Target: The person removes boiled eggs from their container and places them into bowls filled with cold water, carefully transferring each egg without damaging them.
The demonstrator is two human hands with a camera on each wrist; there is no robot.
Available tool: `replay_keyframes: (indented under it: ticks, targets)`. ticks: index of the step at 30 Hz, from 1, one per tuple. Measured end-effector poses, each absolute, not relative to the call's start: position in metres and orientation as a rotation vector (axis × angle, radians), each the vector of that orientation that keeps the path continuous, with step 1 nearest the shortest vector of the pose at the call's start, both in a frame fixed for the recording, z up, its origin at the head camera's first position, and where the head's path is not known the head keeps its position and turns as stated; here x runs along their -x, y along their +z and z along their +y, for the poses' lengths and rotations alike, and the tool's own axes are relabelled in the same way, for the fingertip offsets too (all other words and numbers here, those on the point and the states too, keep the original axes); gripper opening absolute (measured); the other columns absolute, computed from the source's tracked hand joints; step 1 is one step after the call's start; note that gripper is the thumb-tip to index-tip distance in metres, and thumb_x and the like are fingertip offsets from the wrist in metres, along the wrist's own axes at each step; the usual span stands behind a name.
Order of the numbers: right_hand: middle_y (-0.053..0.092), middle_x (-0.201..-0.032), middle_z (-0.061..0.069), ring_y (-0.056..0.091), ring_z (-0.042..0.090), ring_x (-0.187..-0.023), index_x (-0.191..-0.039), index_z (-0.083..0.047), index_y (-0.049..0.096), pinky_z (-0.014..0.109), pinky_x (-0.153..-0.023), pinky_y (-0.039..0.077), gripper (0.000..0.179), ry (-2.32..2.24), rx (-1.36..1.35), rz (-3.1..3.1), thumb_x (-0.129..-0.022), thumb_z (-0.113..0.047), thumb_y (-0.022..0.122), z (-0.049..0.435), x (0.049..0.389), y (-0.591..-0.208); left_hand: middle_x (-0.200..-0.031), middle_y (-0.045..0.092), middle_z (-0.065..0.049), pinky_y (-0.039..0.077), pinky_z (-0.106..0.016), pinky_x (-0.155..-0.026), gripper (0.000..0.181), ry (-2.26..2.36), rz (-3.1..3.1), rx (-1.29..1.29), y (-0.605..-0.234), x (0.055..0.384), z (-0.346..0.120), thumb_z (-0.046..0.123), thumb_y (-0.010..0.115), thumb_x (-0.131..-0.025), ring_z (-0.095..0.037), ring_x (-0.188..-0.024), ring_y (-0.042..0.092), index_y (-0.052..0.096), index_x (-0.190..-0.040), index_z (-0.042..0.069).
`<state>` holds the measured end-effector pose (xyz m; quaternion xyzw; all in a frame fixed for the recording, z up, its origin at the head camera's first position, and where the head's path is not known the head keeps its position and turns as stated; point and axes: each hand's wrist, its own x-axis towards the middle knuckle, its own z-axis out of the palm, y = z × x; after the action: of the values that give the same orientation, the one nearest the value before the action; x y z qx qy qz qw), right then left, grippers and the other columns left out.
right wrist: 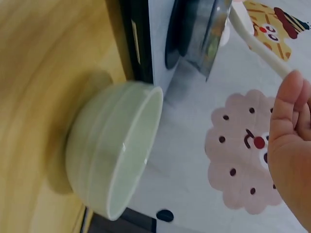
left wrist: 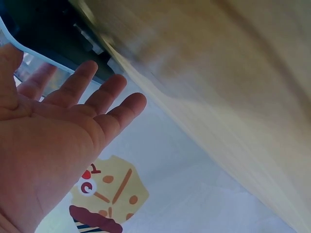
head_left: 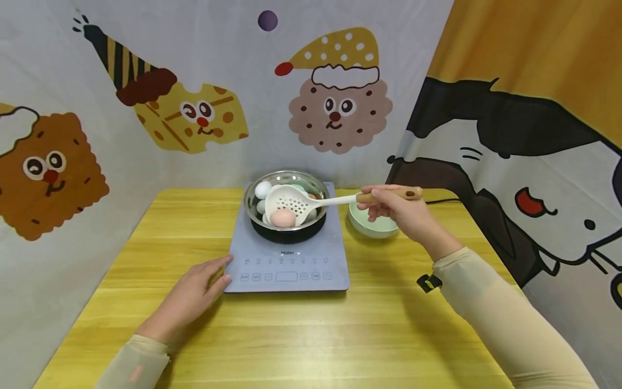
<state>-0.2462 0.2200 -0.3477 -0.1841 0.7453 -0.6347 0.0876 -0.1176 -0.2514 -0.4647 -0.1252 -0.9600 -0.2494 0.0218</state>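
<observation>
My right hand [head_left: 396, 213] grips the wooden handle of a white slotted spoon [head_left: 338, 200]. The spoon's perforated head is over a steel pot [head_left: 249, 201], and a pinkish-brown egg [head_left: 283, 218] lies in it. White eggs [head_left: 263, 189] and a greenish one show in the pot around the spoon; the rest is hidden. The pot stands on a flat Haier induction cooker [head_left: 286, 267]. My left hand [head_left: 193, 289] is at the cooker's left front edge, its thumb and a fingertip touching the side. In the left wrist view its fingers [left wrist: 104, 92] are spread and relaxed.
A pale green bowl [head_left: 373, 227] stands on the wooden table [head_left: 291, 340], right of the cooker and under my right hand. A dark cable [head_left: 442, 201] runs off at the back right. A curtain printed with cartoon figures [head_left: 209, 162] hangs behind the table and along its sides.
</observation>
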Motion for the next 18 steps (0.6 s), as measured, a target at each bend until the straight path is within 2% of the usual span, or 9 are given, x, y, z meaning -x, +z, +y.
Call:
replay_keyframes:
  ticks: [3,6,9,13,18]
  targets:
    - [0.084,-0.106,0.012,0.077,0.017,-0.084,-0.138,0.011,0.063,0.03,-0.078,0.066,0.051,-2.048,0.472,2.061,-0.112,-0.032,0.059,0.216,0.245,-0.352,-0.158,0.057,-0.021,0.041,-0.07,-0.118,0.054,-0.779,-2.978,0.388,-0.464,0.118,-0.252,0.036,0.058,-0.112,-0.052,-0.143,0.053,0.052,-0.159,0.01]
    - [0.084,-0.102,0.011,0.076,0.016,-0.08,-0.138,0.01,0.063,0.03,-0.076,0.066,0.048,-2.14,0.35,1.961,-0.113,-0.03,0.056,0.213,0.242,-0.354,-0.158,0.057,-0.021,0.041,-0.07,-0.118,0.054,-0.783,-2.978,0.397,-0.463,0.119,-0.251,0.036,0.058,-0.112,-0.051,-0.144,0.053,0.052,-0.159,0.01]
    - [0.084,-0.101,0.01,0.077,0.015,-0.081,-0.137,0.004,0.065,0.03,-0.077,0.067,0.043,-2.189,0.216,1.889,-0.114,-0.03,0.052,0.212,0.239,-0.354,-0.158,0.057,-0.021,0.042,-0.069,-0.118,0.054,-0.782,-2.974,0.402,-0.463,0.12,-0.251,0.035,0.058,-0.112,-0.051,-0.143,0.053,0.052,-0.159,0.01]
    - [0.084,-0.102,0.011,0.081,0.017,-0.086,-0.128,-0.006,0.07,0.033,-0.081,0.068,0.035,-2.242,0.078,1.778,-0.115,-0.03,0.048,0.213,0.236,-0.354,-0.157,0.058,-0.021,0.042,-0.069,-0.118,0.054,-0.765,-2.966,0.404,-0.462,0.12,-0.25,0.036,0.059,-0.111,-0.051,-0.143,0.054,0.052,-0.159,0.01]
    - [0.084,-0.104,0.013,0.083,0.02,-0.088,-0.122,-0.008,0.072,0.035,-0.082,0.068,0.034,-2.291,0.026,1.7,-0.116,-0.028,0.045,0.218,0.23,-0.352,-0.157,0.058,-0.021,0.042,-0.069,-0.118,0.054,-0.763,-2.957,0.404,-0.463,0.119,-0.25,0.035,0.06,-0.111,-0.051,-0.142,0.055,0.053,-0.158,0.009]
